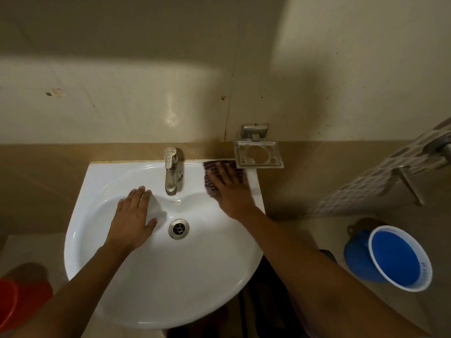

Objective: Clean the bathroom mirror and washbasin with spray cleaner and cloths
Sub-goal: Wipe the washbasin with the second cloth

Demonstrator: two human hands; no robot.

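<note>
I see my right hand point(231, 189) pressing flat, fingers spread, on the dark patterned cloth point(220, 175) at the washbasin's point(156, 289) back right corner. My left hand point(133, 215) rests released inside the bowl beside the tap point(171, 170). No readable writing anywhere.

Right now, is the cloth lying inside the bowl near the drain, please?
No, the cloth is on the basin's back right rim under the right hand, away from the drain.
</note>
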